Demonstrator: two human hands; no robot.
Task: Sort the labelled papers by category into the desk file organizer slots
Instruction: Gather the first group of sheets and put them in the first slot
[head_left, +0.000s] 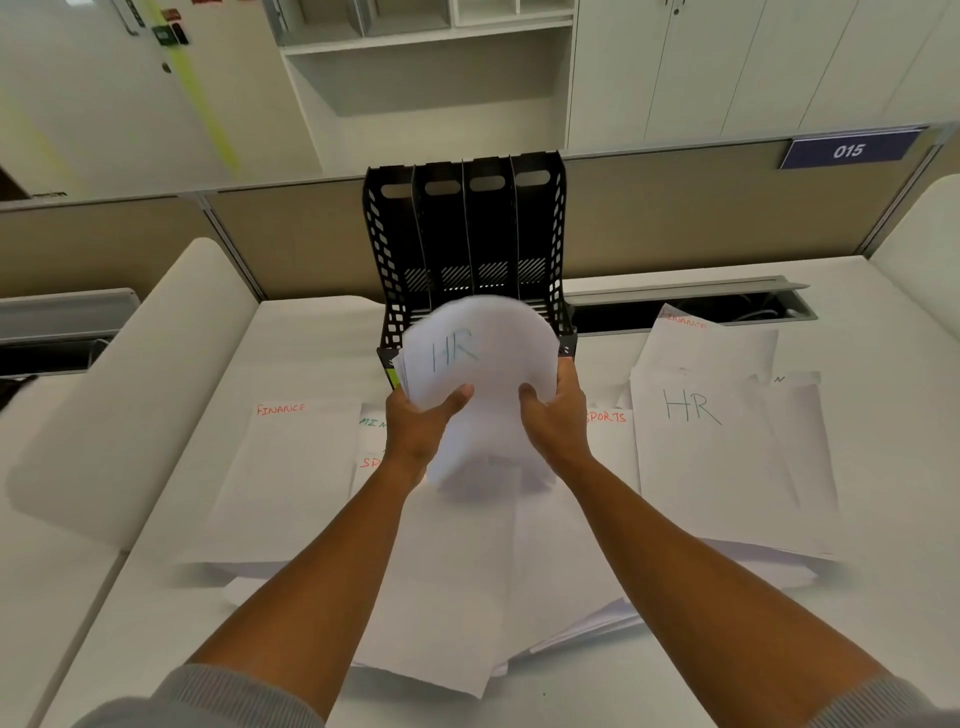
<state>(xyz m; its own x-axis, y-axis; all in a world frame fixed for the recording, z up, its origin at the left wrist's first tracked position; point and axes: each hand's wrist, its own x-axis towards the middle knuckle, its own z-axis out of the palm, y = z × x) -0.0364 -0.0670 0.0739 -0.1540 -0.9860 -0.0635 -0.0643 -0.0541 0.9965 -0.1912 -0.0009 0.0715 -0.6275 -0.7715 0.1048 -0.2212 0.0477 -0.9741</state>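
Note:
Both my hands hold a stack of white papers whose top sheet reads "HR" in green. My left hand grips the stack's left side and my right hand its right side. The stack is raised just in front of the black desk file organizer, which has several upright slots that look empty. More labelled sheets lie on the desk: a "FINANCE" sheet at the left, an "HR" sheet at the right, a "SPORTS" sheet partly hidden by my right arm.
Loose white papers spread under my forearms toward the desk's near edge. A beige partition stands behind the organizer, with an open cable tray to its right. White curved desk dividers flank the desk.

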